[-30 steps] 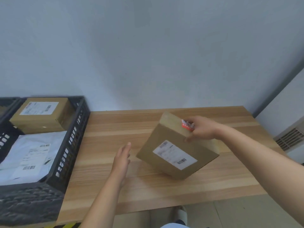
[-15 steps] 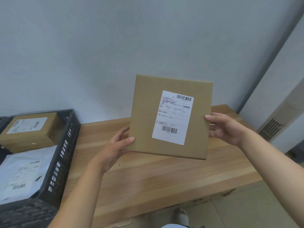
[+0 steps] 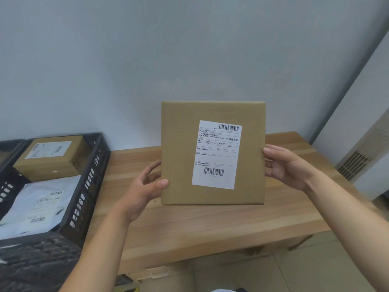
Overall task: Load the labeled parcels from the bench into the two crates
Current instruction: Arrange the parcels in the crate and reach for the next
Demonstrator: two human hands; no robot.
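Observation:
A flat brown cardboard parcel (image 3: 179,152) with a white barcode label is held upright above the wooden bench (image 3: 189,226), label facing me. My left hand (image 3: 145,190) grips its lower left edge, thumb on the front. My right hand (image 3: 284,165) holds its right edge. A black plastic crate (image 3: 88,186) stands at the bench's left end. Inside it lie a small brown labeled box (image 3: 50,157) at the back and a white labeled mailer bag (image 3: 37,205) in front. The corner of a second black crate (image 3: 10,144) shows at the far left.
A grey wall rises directly behind the bench. A beige unit with a vent grille (image 3: 353,165) stands to the right, past the bench end. The floor shows below the bench's front edge.
The parcel was tilted on the bench under my right hand alone; both hands then lifted it upright, and it now stands squarer and slightly more to the right.

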